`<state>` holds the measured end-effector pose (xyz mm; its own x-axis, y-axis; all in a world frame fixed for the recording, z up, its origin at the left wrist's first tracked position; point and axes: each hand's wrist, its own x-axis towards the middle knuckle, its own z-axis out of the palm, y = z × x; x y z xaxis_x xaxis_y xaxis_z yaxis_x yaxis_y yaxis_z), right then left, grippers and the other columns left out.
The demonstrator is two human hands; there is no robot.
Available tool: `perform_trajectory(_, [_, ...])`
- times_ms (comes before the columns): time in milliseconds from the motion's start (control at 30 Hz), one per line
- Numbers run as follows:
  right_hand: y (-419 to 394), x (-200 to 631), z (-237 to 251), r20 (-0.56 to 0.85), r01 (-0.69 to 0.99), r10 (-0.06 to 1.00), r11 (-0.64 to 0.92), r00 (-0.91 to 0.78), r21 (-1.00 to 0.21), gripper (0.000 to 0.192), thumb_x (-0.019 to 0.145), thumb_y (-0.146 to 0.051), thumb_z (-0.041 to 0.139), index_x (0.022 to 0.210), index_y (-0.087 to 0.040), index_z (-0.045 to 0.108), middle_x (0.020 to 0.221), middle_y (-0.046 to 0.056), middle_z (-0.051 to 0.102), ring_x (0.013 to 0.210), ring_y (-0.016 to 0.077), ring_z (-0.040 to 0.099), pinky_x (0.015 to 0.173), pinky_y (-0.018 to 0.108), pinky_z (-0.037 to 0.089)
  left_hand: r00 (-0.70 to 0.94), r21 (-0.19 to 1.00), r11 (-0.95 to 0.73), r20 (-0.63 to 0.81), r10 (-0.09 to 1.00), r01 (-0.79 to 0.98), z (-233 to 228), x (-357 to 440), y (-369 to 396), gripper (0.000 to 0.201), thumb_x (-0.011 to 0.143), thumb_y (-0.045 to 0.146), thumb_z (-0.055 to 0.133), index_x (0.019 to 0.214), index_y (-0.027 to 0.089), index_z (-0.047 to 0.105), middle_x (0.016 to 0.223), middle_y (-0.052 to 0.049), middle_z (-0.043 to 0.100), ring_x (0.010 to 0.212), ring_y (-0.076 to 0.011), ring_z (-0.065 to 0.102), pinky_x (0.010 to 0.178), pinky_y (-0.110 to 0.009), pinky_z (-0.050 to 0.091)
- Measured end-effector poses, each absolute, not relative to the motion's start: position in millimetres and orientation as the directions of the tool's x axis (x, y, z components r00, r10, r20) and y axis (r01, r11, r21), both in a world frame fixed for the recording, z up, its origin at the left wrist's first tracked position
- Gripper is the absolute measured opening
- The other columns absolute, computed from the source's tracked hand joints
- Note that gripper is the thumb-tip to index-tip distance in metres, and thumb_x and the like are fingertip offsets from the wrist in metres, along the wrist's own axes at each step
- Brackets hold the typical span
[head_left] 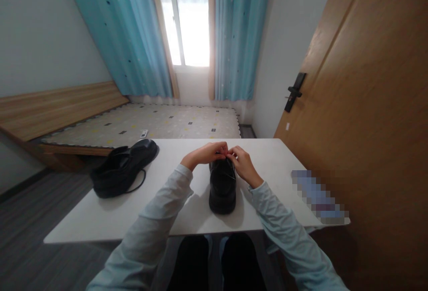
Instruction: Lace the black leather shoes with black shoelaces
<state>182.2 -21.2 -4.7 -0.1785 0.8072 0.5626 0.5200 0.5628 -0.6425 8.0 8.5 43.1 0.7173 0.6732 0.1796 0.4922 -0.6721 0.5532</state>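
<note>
A black shoe (222,190) stands on the white table right in front of me, its heel towards me. Over its laced front, my left hand (214,152) and my right hand (242,161) meet, fingertips pinched close together. Both pinch what appears to be the shoe's lace, though the fingers mostly hide it. A thin line runs down from the right fingers along the shoe's opening. To the left lies a second black shoe (110,179), its toe pointing away to the right and a loose black lace (140,183) trailing on the tabletop.
The white table (187,219) spans the space before my knees. A blurred bluish item (316,197) lies at its right edge. Beyond are a bed (167,124) with a small white object (144,133), blue curtains (239,37) and a window. A wooden door (364,104) stands at right.
</note>
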Motion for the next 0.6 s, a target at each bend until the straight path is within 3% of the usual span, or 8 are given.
perform_trajectory(133, [-21.0,183.7,-5.5,0.487,0.428,0.859,0.504,-0.157,-0.751,0.002,0.078,-0.018,0.053,0.079,-0.019,0.055,0.082,0.003,0.062,0.07,0.0149,0.055,0.066,0.029,0.043,0.745,0.522,-0.701,0.172,0.644,0.486,45.3,9.8,6.7,0.008,0.085,0.02,0.049,0.084,0.017,0.056,0.078,-0.001,0.061,0.072,-0.0132,0.054,0.066,-0.023,0.04])
perform_trajectory(333, [-21.7,183.0,-6.4,0.399,0.256,0.906,0.423,-0.141,-0.869,0.032,0.072,-0.025,0.06,0.099,-0.021,0.046,0.079,0.0,0.065,0.067,0.0141,0.058,0.06,0.026,0.042,0.725,0.455,-0.717,0.2,0.66,0.527,40.6,9.8,10.1,0.009,0.086,0.018,0.048,0.089,0.017,0.057,0.08,-0.001,0.062,0.075,-0.0145,0.054,0.067,-0.024,0.041])
perform_trajectory(600, [-20.3,181.5,-5.1,0.338,0.121,0.933,0.352,-0.127,-0.928,0.032,0.068,-0.028,0.064,0.095,-0.02,0.048,0.074,-0.001,0.065,0.066,0.014,0.058,0.06,0.026,0.041,0.705,0.451,-0.739,0.283,0.65,0.5,49.6,6.0,7.5,0.008,0.08,0.014,0.058,0.085,0.016,0.065,0.085,-0.002,0.069,0.08,-0.0144,0.062,0.073,-0.023,0.043])
